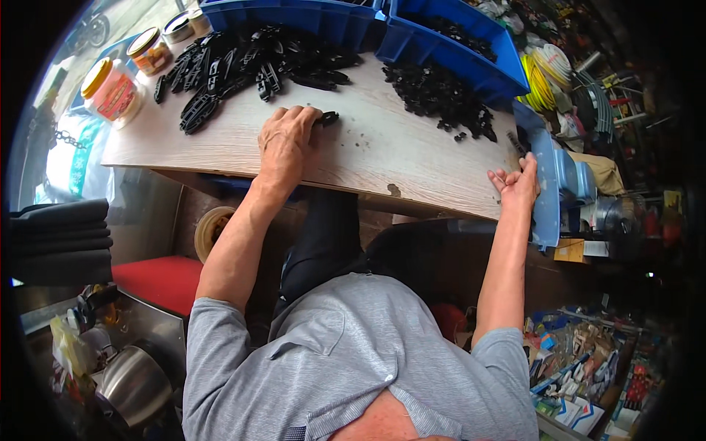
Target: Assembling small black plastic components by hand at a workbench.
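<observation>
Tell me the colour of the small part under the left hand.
Black, seen in the head view: small part at the left hand.

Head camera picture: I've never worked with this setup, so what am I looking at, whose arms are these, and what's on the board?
There is no machine here: a person in a grey shirt works with bare hands. The single picture comes from a wide fisheye camera on their head, looking down, so straight edges curve near the rim.

The left hand lies palm down on the wooden board, its fingers on a small black plastic part. The right hand rests at the board's right edge, next to a light blue tub; it seems to hold nothing.

On the board are a heap of long black pieces, a pile of small black pieces, two blue bins and several lidded jars.
</observation>
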Demonstrator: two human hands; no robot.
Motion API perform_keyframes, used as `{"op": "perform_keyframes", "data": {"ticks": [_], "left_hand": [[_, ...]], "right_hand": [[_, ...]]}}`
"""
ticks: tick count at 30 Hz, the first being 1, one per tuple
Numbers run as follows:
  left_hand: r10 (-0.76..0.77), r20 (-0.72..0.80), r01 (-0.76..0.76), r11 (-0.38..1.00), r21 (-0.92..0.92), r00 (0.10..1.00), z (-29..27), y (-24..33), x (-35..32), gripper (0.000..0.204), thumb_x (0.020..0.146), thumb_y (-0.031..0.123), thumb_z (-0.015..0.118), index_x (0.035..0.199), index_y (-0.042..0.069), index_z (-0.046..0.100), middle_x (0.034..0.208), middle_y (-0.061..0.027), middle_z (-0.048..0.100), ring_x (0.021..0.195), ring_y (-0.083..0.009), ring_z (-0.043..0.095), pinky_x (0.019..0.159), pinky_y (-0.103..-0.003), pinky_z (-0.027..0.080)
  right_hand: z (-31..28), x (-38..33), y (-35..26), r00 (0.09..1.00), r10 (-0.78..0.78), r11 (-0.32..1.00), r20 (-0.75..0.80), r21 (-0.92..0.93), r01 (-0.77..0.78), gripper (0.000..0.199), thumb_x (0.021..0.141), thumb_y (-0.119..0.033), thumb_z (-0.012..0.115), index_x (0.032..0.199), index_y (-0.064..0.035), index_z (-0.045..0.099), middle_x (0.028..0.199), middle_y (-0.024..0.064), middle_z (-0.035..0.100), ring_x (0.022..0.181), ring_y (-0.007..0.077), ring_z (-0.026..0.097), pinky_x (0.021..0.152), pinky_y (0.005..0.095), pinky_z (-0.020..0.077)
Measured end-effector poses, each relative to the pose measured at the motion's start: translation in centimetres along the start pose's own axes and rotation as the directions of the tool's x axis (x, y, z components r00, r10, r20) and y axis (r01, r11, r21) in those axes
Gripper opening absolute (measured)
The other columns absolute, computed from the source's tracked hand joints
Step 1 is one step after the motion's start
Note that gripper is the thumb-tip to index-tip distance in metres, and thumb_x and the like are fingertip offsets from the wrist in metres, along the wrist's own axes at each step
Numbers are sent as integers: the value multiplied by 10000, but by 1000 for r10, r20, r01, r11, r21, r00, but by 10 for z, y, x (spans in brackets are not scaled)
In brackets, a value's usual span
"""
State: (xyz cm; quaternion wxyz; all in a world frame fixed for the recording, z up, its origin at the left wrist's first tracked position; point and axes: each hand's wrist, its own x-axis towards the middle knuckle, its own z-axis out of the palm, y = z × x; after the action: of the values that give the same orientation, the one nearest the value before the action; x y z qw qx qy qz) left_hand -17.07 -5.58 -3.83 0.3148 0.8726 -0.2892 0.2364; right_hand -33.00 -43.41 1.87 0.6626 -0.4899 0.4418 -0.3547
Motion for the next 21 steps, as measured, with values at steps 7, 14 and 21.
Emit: {"op": "perform_keyframes", "data": {"ticks": [7,14,21], "left_hand": [[39,37,-39,999,-23,999,21,29,10,225,802,100,716,1026,101,697,953,-87,691,881,-317,623,799,-407,506],[-239,-132,100,757,-646,962,14,46,-25,194,847,-20,715,1032,15,669,864,-118,685,708,-183,646,558,-287,491],[-135,-36,81,768,-635,990,5,84,-53,140,869,-42,683,1003,-2,672,873,-104,681,711,-145,625,626,-251,480]], "right_hand": [[28,-9,15,976,95,959,197,-279,-37,308,833,-245,796,997,-35,641,470,22,395,402,188,510,506,415,582],[59,-20,11,935,105,787,339,-604,131,267,852,-211,762,1091,-115,689,561,1,506,416,109,504,407,290,497],[65,-22,8,907,125,627,403,-741,242,187,884,-224,737,1010,-92,697,620,2,529,408,88,458,361,256,402]]}}
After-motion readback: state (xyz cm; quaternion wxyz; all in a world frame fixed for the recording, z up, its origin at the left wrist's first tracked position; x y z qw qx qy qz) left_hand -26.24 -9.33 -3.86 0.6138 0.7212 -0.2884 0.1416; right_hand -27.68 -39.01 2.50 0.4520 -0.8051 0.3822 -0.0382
